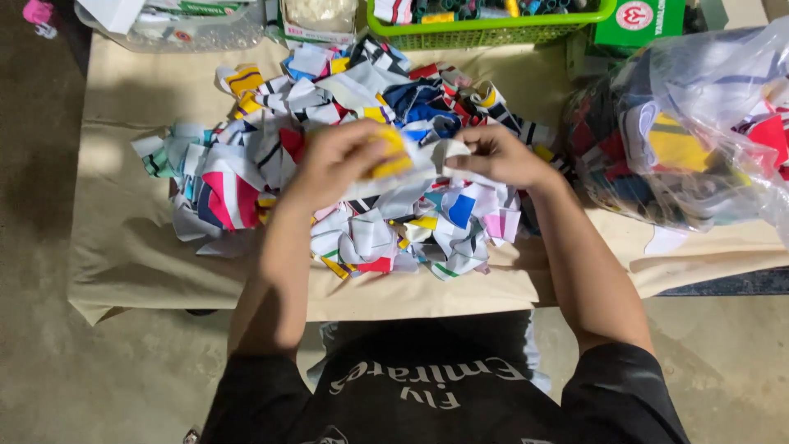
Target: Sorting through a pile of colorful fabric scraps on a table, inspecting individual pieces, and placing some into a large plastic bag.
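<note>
**Two hands, one strip, one big heap**

Two hands work over one heap (329, 148) of cloth scraps, far too many to count, in white, blue, red, yellow and pink. The left hand (337, 160) is curled shut around a yellow-and-white scrap (393, 154), fingers wrapped over it. The right hand (497, 154) pinches the other end of the same white strip between thumb and fingertips, fingers narrow. The strip hangs between the two hands, just above the middle of the heap.

The heap lies on one tan sheet (123, 238) spread over a low table.

Containers, counted: four that I can make out. One clear plastic bag (699, 131) sits at the right edge, stuffed with more scraps, yellow, red and dark ones showing through. One green basket (493, 31) stands at the back, holding what look like rolled items in mixed colours. One clear tub (164, 29) is at the back left with papers and packets inside. One green box (637, 20) stands beside the basket; its contents are hidden.
</note>
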